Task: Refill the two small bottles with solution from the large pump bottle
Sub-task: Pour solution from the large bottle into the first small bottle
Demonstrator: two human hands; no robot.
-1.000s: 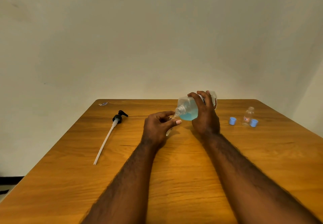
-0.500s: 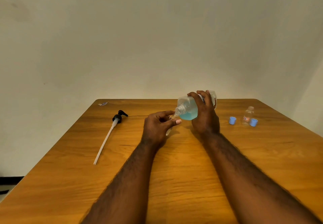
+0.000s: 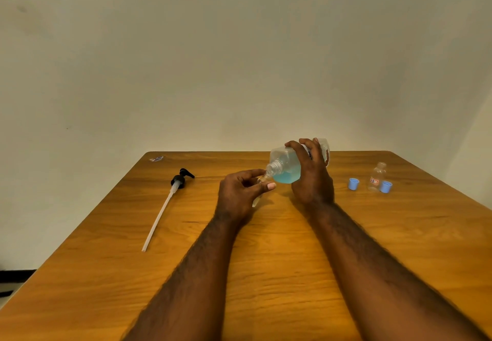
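From the head camera, the right hand [image 3: 311,181] grips a large clear plastic bottle of blue liquid [image 3: 285,166], its fingers [image 3: 306,145] wrapped over the body. The bottle is tipped on its side above the wooden tabletop [image 3: 106,260], with its threaded neck pointing down and left. The left hand [image 3: 239,194] pinches a small clear bottle [image 3: 256,201], whose mouth sits right at that neck. To the right a second small clear bottle with a red label [image 3: 376,177] stands upright between two light blue caps [image 3: 353,183] [image 3: 385,186]. A black pump head with a long white tube [image 3: 179,181] lies well to the left.
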